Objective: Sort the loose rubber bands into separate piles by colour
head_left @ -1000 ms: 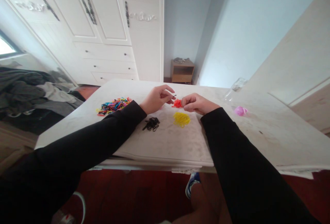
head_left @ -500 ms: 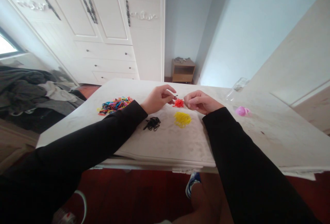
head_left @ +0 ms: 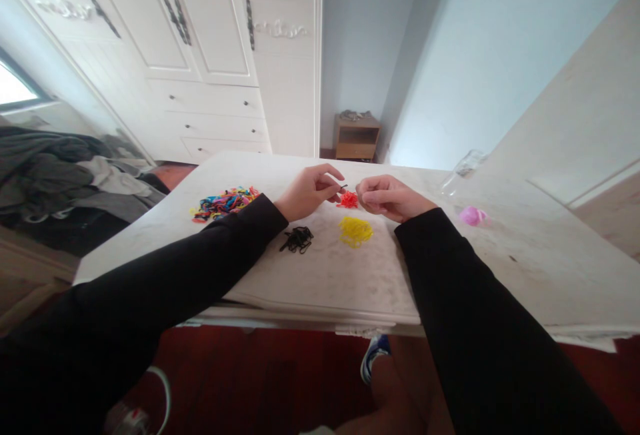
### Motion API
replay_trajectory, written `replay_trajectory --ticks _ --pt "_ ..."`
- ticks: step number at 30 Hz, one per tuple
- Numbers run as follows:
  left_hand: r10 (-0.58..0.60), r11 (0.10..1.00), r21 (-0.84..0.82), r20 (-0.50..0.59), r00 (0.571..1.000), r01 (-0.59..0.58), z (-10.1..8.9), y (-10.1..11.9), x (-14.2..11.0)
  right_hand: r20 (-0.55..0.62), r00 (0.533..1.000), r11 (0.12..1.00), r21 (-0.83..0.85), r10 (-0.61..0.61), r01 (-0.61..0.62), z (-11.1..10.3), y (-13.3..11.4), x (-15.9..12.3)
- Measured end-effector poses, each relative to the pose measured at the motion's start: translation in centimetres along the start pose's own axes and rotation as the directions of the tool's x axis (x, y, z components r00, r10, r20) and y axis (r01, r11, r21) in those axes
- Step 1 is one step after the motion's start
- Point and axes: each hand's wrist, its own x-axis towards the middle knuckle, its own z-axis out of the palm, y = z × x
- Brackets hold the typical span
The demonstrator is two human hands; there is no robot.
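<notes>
My left hand (head_left: 315,191) pinches a small black rubber band (head_left: 343,186) between thumb and forefinger, just above the table. Facing it, my right hand (head_left: 387,196) has its fingers pressed together; whatever lies in them is hidden. Between the two hands sits a little heap of red rubber bands (head_left: 349,200), partly covered by the right fingertips in this view. Nearer to me are a yellow pile (head_left: 355,231) and a black pile (head_left: 299,240) of bands. A larger mixed-colour heap (head_left: 225,203) lies left of my left hand, partly behind the sleeve.
On the right of the white table (head_left: 325,281) are a crumpled pink thing (head_left: 472,215) and a clear container (head_left: 463,173) lying tilted. Grey clothes (head_left: 50,175) are piled off the left side. A white wardrobe (head_left: 210,41) and a small wooden cabinet (head_left: 357,136) stand beyond.
Both hands keep almost the same pose, and the black band stays in the left fingers. The whole view has shifted very slightly.
</notes>
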Motion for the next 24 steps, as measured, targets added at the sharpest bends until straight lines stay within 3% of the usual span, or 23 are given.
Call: replay_trajectory --ticks 11,18,24 --pt "0.05 0.999 -0.009 0.02 0.999 -0.05 0.1 0.5 -0.1 -0.014 1.0 0.999 -0.04 -0.001 0.0 0.3 0.0 0.0" --pt "0.285 0.946 0.147 0.047 0.957 -0.289 0.8 2.9 -1.4 -0.043 0.997 0.993 -0.104 -0.065 0.061 0.2 0.6 0.3" --pt "0.424 0.884 0.185 0.071 0.903 -0.429 1.5 3.5 -2.1 -0.048 0.998 0.99 -0.137 -0.036 0.029 0.5 0.8 0.5"
